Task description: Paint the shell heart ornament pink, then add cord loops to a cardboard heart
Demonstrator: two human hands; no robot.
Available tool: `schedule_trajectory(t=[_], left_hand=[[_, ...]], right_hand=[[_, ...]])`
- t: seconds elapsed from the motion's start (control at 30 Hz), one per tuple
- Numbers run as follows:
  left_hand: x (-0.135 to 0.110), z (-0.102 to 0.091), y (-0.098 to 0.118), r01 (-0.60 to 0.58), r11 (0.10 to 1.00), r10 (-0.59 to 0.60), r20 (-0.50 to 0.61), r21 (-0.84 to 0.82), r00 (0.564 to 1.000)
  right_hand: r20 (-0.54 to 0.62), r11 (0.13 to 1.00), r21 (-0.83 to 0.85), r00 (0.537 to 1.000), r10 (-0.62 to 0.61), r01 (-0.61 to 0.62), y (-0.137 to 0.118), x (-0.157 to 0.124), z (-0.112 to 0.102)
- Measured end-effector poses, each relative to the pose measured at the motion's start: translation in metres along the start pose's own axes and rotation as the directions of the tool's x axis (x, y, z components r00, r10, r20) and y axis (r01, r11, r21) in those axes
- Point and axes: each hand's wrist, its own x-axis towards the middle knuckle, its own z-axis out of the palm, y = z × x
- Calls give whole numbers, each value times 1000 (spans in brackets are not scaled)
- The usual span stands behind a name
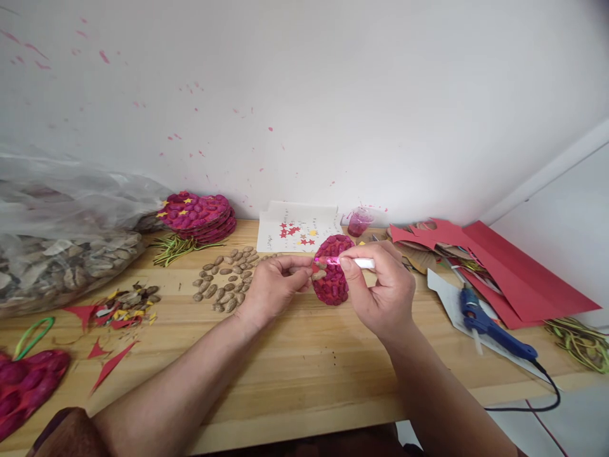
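Note:
My left hand pinches a small red piece that carries a few unpainted brown shells. A slim white-handled paintbrush with a bright pink tip is gripped in my right hand; its tip touches or nearly touches the red piece. Just behind both hands lies a round plaque covered in magenta-painted shells, partly hidden by my fingers. To the left of my left hand, brown shells are spread on the wooden table. A clear cup of magenta paint stands by the wall.
A stack of magenta plaques and a plastic bag of shells stand left. Paper stars lie on a white sheet. Red scraps and another magenta piece lie near-left. A corded blue glue gun and red card occupy the right.

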Motion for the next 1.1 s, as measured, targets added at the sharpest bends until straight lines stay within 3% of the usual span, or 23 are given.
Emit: schedule_trajectory(t=[0.53, 0.83, 1.1], left_hand=[[2, -1, -1, -22, 997, 23, 20, -80, 1000], [8, -3, -6, 74, 980, -69, 32, -187, 997], [12, -8, -14, 257, 947, -227, 163, -195, 960]], right_hand=[[42, 1000, -22, 999, 0, 1, 1, -1, -1], [76, 998, -58, 997, 19, -14, 11, 0, 1], [99, 999, -49, 995, -10, 15, 13, 0, 6]])
